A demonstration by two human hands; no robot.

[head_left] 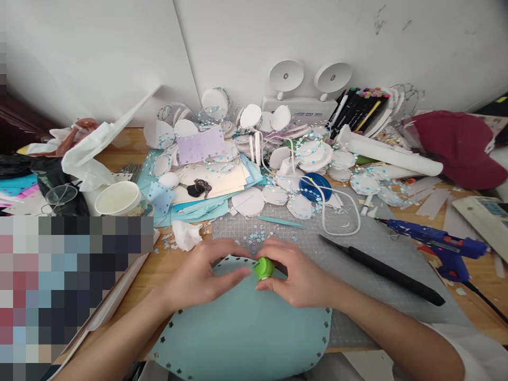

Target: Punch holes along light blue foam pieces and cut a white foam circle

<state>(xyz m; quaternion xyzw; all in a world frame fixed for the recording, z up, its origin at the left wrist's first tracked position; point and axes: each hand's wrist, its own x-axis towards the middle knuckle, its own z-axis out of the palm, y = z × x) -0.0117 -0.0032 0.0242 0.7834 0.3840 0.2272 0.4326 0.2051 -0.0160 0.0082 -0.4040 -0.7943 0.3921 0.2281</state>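
Note:
A light blue paper sheet point(246, 328) with small flower-shaped holes along its border lies in front of me, its near edge past the table edge. My right hand point(291, 270) grips a green craft punch point(264, 269) at the sheet's far edge, thumb below and fingers above. My left hand point(212, 272) is closed on the sheet's far left edge, thumb on top and fingers behind, just left of the punch. Small blue punched-out pieces point(257, 234) are scattered on the grey cutting mat point(341, 296) beyond my hands.
At right lie a black-handled knife point(392, 272) and a blue hot glue gun point(440, 243). White round pieces with beaded trim point(313, 153) pile up at the back. A paper cup point(118, 200) stands at left; a maroon cap point(456, 145) sits far right.

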